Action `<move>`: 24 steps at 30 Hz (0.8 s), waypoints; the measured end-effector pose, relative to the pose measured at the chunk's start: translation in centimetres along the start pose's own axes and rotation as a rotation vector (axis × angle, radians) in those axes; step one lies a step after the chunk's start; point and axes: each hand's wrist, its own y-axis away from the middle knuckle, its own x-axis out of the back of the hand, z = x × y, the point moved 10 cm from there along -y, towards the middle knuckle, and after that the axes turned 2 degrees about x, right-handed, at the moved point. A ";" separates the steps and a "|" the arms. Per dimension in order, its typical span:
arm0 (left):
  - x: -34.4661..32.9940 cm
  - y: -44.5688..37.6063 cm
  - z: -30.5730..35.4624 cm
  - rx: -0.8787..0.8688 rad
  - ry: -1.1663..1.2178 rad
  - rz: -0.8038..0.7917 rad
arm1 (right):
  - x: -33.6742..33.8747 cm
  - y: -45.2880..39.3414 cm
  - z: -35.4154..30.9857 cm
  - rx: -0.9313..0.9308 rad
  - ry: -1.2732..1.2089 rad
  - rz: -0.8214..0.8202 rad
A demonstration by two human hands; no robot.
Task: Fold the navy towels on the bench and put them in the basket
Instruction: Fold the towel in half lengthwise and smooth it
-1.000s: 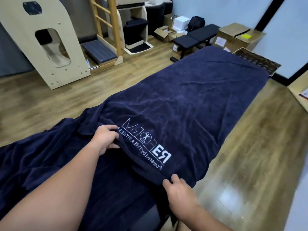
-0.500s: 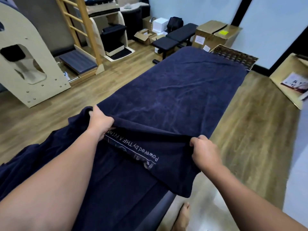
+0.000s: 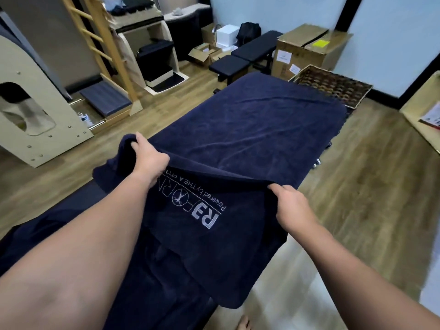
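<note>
Left hand (image 3: 148, 160) pinches the navy towel (image 3: 250, 129) at its near edge, lifted off the bench (image 3: 71, 198). I see my right hand (image 3: 291, 206) gripping the same fold, logo side hanging toward me. Far right, beyond the bench, sits the wicker basket (image 3: 333, 85).

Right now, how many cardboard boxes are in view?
2. A large closed cardboard box stands by the far wall behind the wicker basket; a small open cardboard box sits on the floor left of the black bench. Others may be hidden.
</note>
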 end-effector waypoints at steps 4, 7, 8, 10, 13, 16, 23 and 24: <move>-4.6 -0.5 4.2 -0.052 0.031 -0.031 | 2.0 -3.5 3.5 -0.001 0.004 0.011; -7.9 -1.8 6.8 -0.088 0.030 -0.046 | 3.1 -6.1 5.9 -0.010 0.003 0.008; -9.1 -2.4 7.5 -0.088 0.033 -0.054 | 3.5 -7.1 6.8 -0.010 0.012 0.010; -11.4 -3.3 8.8 -0.086 0.027 -0.070 | 4.4 -9.1 8.5 -0.009 0.030 0.012; -14.8 -5.2 11.1 -0.084 0.026 -0.083 | 5.4 -12.5 10.9 -0.014 0.042 -0.007; -18.0 -7.7 13.6 -0.078 0.019 -0.086 | 6.2 -16.3 13.0 -0.001 0.069 -0.042; -25.2 -13.4 20.7 -0.052 0.029 -0.104 | 9.3 -24.6 18.6 0.019 0.119 -0.061; -26.2 -14.1 21.6 -0.050 0.031 -0.113 | 9.8 -25.7 19.4 0.017 0.121 -0.060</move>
